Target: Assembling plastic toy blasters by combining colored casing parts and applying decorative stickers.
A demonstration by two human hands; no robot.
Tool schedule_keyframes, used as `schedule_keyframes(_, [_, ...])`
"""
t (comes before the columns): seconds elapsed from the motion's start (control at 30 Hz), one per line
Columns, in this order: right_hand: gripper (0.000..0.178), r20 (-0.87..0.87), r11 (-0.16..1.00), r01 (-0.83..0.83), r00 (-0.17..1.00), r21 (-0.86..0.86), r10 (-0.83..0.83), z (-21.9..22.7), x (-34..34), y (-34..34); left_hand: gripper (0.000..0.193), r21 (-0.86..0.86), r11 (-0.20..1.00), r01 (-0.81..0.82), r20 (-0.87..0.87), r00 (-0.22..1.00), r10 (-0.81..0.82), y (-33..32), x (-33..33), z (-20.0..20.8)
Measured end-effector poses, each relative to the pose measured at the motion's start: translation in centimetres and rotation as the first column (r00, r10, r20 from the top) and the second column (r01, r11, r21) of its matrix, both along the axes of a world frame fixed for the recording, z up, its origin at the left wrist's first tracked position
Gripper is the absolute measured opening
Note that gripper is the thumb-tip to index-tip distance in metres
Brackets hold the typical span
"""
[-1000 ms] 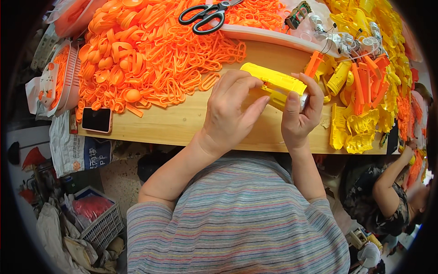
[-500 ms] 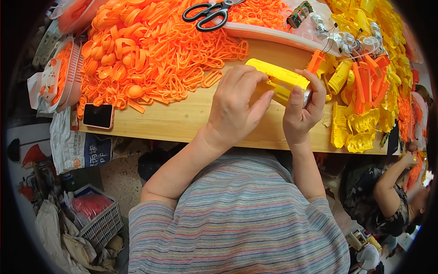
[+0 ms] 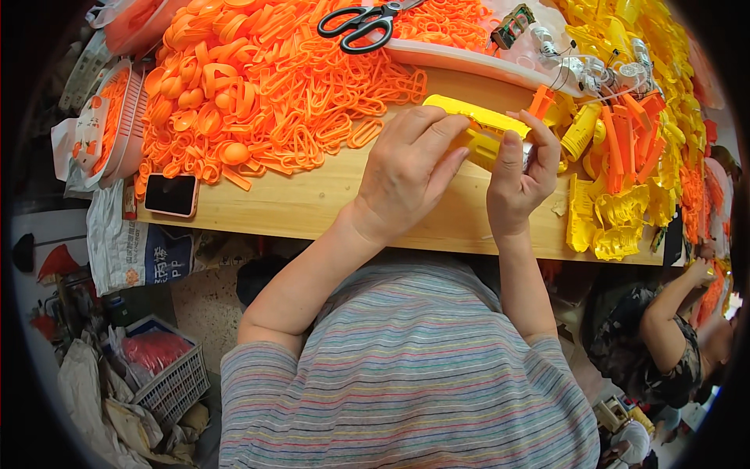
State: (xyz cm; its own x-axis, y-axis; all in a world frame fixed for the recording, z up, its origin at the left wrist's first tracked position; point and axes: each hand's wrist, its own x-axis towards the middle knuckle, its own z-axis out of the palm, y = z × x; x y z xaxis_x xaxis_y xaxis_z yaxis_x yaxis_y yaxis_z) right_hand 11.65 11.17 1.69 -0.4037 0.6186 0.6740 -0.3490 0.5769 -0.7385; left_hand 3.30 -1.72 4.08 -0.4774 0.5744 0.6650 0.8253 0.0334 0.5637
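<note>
Between my hands, above the wooden table [image 3: 305,207], is a yellow plastic casing [image 3: 476,116] shaped like a tube. My left hand [image 3: 410,160] is closed at its left end, fingertips on its near side and partly hiding it. My right hand [image 3: 519,176] grips the right end between thumb and fingers; a silvery-white part shows there, mostly covered by the fingers. A gap runs along the casing's near side, between an upper and a lower yellow piece. Just right of my right hand lie loose yellow half shells [image 3: 613,223] and orange strips [image 3: 631,141].
A heap of orange plastic clips and caps [image 3: 266,94] covers the table's left side, with black-handled scissors [image 3: 361,30] behind. A phone [image 3: 172,195] lies at the left front edge. White lamp parts with wires [image 3: 594,74] sit back right. Another person's arm [image 3: 668,316] is at far right.
The casing has tilted in my hands, and the gap along its near side looks wider. My left fingers have shifted slightly right along it.
</note>
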Motion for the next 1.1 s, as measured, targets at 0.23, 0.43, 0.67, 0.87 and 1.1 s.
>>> schedule_keyframes(0.23, [0.030, 0.031, 1.000, 0.000, 1.000, 0.031, -0.001, -0.6, 0.3, 0.4, 0.020, -0.090, 0.981, 0.169, 0.004, 0.986, -0.170, 0.0, -2.1, 1.2])
schedule_keyframes(0.43, [0.033, 0.029, 0.997, -0.027, 0.999, 0.069, 0.025, -0.9, 0.8, 0.6, 0.014, -0.216, 0.911, 0.351, 0.005, 0.934, -0.358, 0.1, -4.1, 2.6])
schedule_keyframes(0.67, [0.033, 0.100, 0.985, -0.031, 0.995, 0.168, 0.015, -0.6, 1.3, 0.6, 0.016, -0.230, 0.864, 0.448, 0.007, 0.889, -0.459, 0.5, -5.0, 2.4])
schedule_keyframes(0.87, [0.036, 0.103, 0.977, -0.069, 0.993, 0.200, 0.049, -0.8, 1.4, 0.7, 0.018, -0.215, 0.856, 0.469, 0.049, 0.881, -0.471, 0.1, -5.0, 1.8])
schedule_keyframes(1.1, [0.039, 0.066, 0.959, -0.105, 0.994, 0.263, 0.090, -1.2, 1.5, 1.5, 0.017, -0.222, 0.824, 0.521, 0.025, 0.848, -0.529, -0.1, -5.4, 1.4])
